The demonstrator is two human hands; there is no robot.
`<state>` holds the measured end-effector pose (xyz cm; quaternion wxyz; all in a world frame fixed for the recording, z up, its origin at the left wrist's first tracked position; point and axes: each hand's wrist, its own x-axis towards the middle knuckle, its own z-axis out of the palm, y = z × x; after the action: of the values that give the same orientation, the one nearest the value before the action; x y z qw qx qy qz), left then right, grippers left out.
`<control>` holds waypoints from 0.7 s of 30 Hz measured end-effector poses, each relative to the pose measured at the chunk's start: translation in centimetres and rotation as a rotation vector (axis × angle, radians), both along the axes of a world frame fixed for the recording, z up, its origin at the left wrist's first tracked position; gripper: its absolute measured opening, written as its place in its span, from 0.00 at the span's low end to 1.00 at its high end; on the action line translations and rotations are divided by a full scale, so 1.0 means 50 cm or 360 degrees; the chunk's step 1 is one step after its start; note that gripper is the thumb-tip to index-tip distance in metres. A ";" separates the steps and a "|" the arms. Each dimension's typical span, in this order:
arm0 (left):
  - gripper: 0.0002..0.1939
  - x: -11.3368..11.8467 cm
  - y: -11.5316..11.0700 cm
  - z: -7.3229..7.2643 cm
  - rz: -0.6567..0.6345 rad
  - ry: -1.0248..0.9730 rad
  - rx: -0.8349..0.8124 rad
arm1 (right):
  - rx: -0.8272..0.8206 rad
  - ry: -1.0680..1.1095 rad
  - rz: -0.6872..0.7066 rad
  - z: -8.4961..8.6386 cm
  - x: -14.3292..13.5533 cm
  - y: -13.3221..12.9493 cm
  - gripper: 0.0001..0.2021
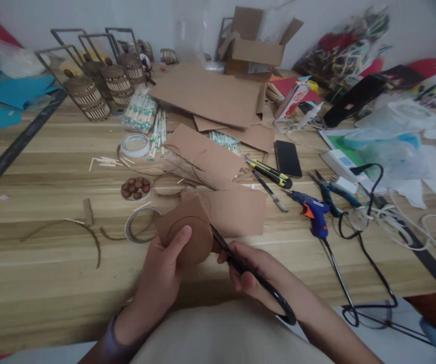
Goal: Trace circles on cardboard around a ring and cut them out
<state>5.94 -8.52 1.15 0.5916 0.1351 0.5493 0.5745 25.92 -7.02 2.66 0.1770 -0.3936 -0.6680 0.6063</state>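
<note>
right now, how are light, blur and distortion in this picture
Head view: dim light, dark upper-right corner; head view: stretched toward the edges; head view: slightly soft throughout, yet the long black scissors in the right hand are recognisable.

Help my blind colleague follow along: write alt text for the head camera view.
The left hand grips brown cardboard showing a curved outline; the right hand holds black scissors at its edge. On the wooden table lie a blue glue gun, pliers and a utility knife.
</note>
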 end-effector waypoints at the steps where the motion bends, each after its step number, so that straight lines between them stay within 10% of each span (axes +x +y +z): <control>1: 0.24 0.001 -0.001 -0.001 -0.0029 0.0010 -0.0006 | -0.0022 0.0016 -0.0002 0.001 -0.005 0.001 0.38; 21: 0.28 0.009 -0.008 0.014 -0.0080 -0.0001 -0.0091 | -0.0012 0.0142 -0.0072 -0.003 -0.028 -0.009 0.37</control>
<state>6.38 -8.92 1.85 0.6095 0.1318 0.5617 0.5437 24.51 -7.47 2.49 0.2188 -0.3819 -0.6480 0.6216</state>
